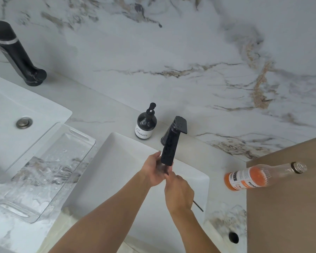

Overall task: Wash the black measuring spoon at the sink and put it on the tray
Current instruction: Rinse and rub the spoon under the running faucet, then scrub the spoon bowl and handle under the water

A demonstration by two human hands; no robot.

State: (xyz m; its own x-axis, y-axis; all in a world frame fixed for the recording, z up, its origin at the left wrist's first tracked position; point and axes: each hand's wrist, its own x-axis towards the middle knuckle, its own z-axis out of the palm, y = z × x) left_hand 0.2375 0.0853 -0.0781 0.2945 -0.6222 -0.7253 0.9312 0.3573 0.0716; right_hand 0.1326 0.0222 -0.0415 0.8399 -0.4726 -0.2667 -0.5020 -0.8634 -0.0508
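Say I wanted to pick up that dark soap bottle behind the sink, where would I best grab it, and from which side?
Grip the soap bottle around its wide round body, coming from the front, over the sink. It stands upright, the wall is close behind it, and the black faucet stands on its right. The pump on top is narrow and made to press down, so it looks a poorer hold.

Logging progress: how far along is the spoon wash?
Done: spoon is at the sink. In hand: both hands work under the black faucet; right hand grips the black measuring spoon, handle poking out behind it, left hand rubbing; water flow unclear. Left: placing it on the clear tray.
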